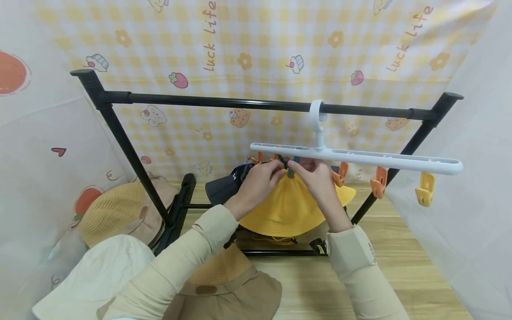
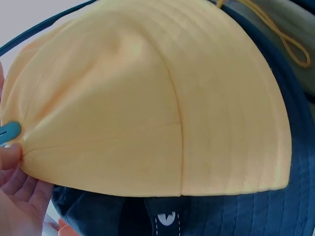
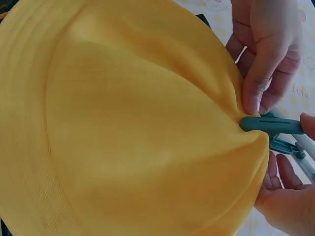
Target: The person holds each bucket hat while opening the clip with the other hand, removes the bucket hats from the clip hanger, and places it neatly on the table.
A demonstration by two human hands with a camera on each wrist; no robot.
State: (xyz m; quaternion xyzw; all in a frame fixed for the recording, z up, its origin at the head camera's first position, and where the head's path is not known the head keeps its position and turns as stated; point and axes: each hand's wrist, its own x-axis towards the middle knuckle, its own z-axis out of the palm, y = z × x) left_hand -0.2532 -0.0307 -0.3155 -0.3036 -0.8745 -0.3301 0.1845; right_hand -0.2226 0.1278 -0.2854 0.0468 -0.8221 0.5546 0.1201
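A yellow bucket hat [image 1: 286,209] hangs crown-up, its crown tip gathered in the jaws of a green clip [image 3: 273,125] under a white hanger [image 1: 360,155]. My left hand [image 1: 260,180] pinches the crown fabric just left of the clip, thumb in front. On the other side my right hand [image 1: 318,178] pinches the clip, its thumb on the clip's upper end in the right wrist view. Behind the yellow hat, a dark navy hat [image 2: 300,162] shows along the brim in the left wrist view.
The hanger hooks over the black rack's top bar [image 1: 220,101]. Orange clips [image 1: 378,181] and a yellow clip [image 1: 425,189] dangle from its right half. On the left lie a straw-topped hat [image 1: 116,209] and a white hat [image 1: 104,271]; a tan hat [image 1: 236,293] lies in front.
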